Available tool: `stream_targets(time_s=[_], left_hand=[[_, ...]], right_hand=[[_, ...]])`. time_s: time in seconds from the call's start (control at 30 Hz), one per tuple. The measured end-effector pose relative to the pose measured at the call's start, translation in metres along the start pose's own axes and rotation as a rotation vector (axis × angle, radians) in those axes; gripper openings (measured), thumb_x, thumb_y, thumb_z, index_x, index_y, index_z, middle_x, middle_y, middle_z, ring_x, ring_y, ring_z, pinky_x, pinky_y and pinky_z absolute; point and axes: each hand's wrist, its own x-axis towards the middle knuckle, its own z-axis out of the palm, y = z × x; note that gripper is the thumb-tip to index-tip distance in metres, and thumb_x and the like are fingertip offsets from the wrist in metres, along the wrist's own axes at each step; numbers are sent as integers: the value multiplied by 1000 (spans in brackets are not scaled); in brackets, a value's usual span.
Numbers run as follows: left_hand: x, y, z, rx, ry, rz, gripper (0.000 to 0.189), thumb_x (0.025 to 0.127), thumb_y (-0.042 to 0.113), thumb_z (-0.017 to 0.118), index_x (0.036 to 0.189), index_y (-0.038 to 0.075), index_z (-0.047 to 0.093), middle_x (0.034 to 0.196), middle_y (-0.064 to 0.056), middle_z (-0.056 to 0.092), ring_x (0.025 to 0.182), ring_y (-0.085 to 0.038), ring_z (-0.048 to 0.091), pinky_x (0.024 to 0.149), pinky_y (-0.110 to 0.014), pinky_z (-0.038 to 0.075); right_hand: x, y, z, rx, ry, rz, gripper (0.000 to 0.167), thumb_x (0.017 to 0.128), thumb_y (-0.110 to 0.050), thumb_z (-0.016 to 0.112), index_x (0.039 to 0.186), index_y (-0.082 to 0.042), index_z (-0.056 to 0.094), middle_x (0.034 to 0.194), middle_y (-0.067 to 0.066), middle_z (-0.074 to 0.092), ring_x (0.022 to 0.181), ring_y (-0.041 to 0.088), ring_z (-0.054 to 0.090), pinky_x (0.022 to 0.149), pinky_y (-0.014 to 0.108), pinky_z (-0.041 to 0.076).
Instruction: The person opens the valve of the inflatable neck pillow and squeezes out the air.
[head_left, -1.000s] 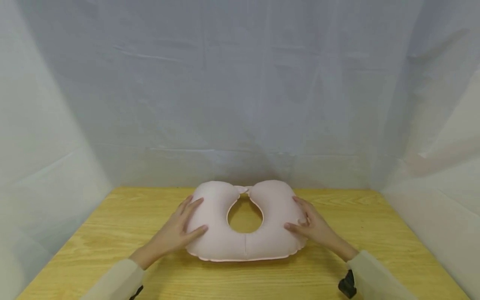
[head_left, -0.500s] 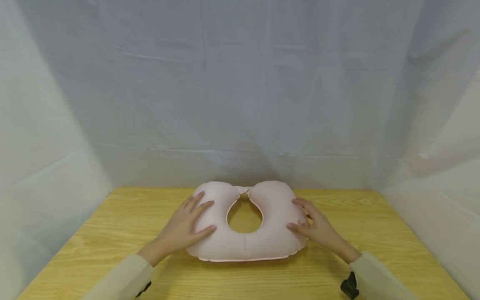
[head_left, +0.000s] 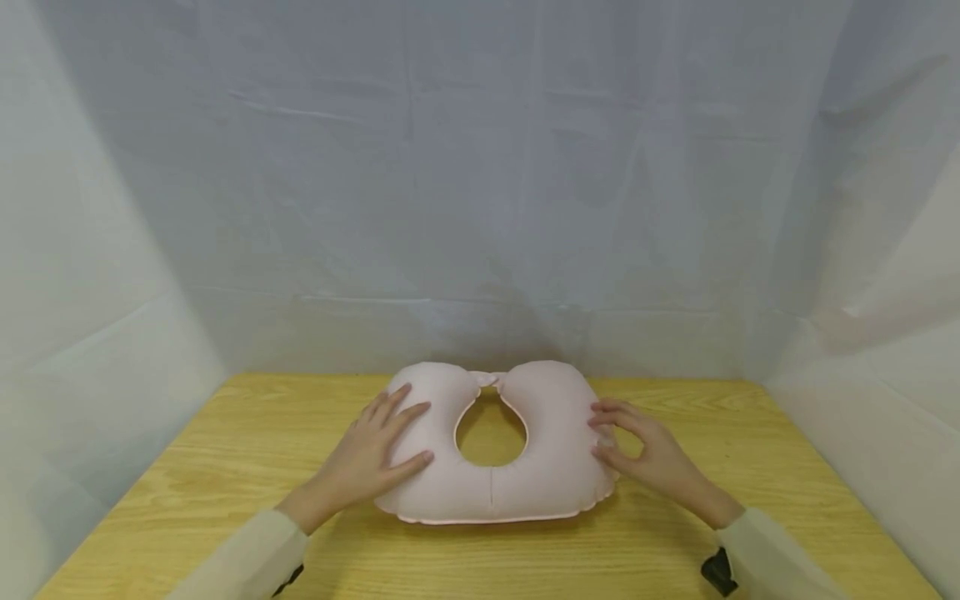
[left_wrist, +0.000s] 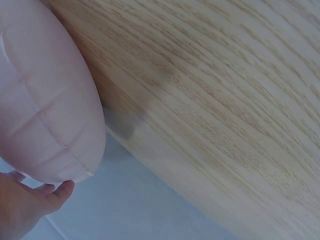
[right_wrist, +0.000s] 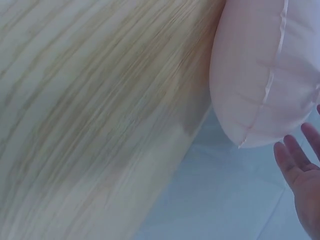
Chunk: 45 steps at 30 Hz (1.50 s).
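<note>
A pale pink inflated neck pillow (head_left: 491,493) lies on the wooden table, its two rounded ends toward the back wall. A short strap (head_left: 486,378) bridges those ends. My left hand (head_left: 366,454) rests on the pillow's left lobe with fingers and thumb spread; in the left wrist view its fingertips touch the bulging side close to the seam. At the right lobe, my right hand (head_left: 656,454) has its thumb and fingers bent loosely around a small pale nub (head_left: 604,437) on the pillow's side. The right wrist view shows those fingers (right_wrist: 287,162) extended beside the pillow.
The yellowish wooden table (head_left: 750,467) runs back to a grey-white sheet (head_left: 480,208). More pale sheeting (head_left: 892,350) closes off the right side, and the left is likewise screened (head_left: 82,350). Dark straps (head_left: 718,572) show at the sleeve cuffs.
My left hand has slid right, further onto the left lobe. My right hand has drawn back slightly to the right, toward the pillow's outer edge. The pillow stays in place.
</note>
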Motion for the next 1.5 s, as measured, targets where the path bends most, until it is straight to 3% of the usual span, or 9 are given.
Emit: stream_targets(time_s=[0.2, 0.7, 0.97, 1.03, 1.27, 1.5], left_hand=[[0, 0, -1, 9, 10, 11, 64, 81, 50, 60, 136, 23, 42, 148, -14, 27, 131, -47, 26, 96, -67, 28], [-1, 1, -2, 24, 7, 13, 63, 82, 50, 59, 136, 22, 43, 148, -14, 28, 130, -48, 27, 93, -68, 31], [0, 1, -1, 33, 7, 15, 63, 82, 50, 59, 136, 22, 42, 148, -14, 28, 129, -48, 28, 91, -68, 33], [-1, 1, -1, 30, 6, 10, 64, 82, 51, 59, 136, 22, 42, 148, -14, 27, 130, -48, 28, 90, -69, 33], [-3, 1, 0, 32, 18, 12, 64, 81, 51, 59, 136, 22, 43, 148, -14, 28, 128, -49, 29, 90, -69, 34], [-3, 0, 0, 21, 4, 6, 64, 81, 52, 58, 136, 23, 42, 148, -14, 27, 129, -48, 28, 91, -69, 33]], right_hand=[[-2, 0, -8, -16, -45, -31, 27, 75, -9, 73, 101, -11, 65, 115, 9, 62, 110, 23, 55, 96, 11, 36], [-1, 1, -13, -31, -64, -91, 22, 75, -4, 72, 88, -17, 61, 107, 4, 64, 104, 18, 58, 91, 12, 41], [-1, -2, -15, 2, -62, -81, 22, 73, 2, 72, 85, -13, 62, 104, 7, 65, 96, 19, 61, 74, 32, 52], [1, -7, -16, 6, -60, -82, 21, 72, 5, 71, 84, -10, 63, 102, 10, 65, 94, 22, 61, 75, 32, 52], [6, -28, -24, 62, -64, -94, 21, 70, 11, 70, 83, -4, 63, 99, 16, 65, 94, 30, 60, 86, 13, 46], [-3, -1, -19, 121, -111, -45, 22, 77, 3, 68, 87, -16, 61, 106, 8, 64, 105, 23, 58, 86, 22, 49]])
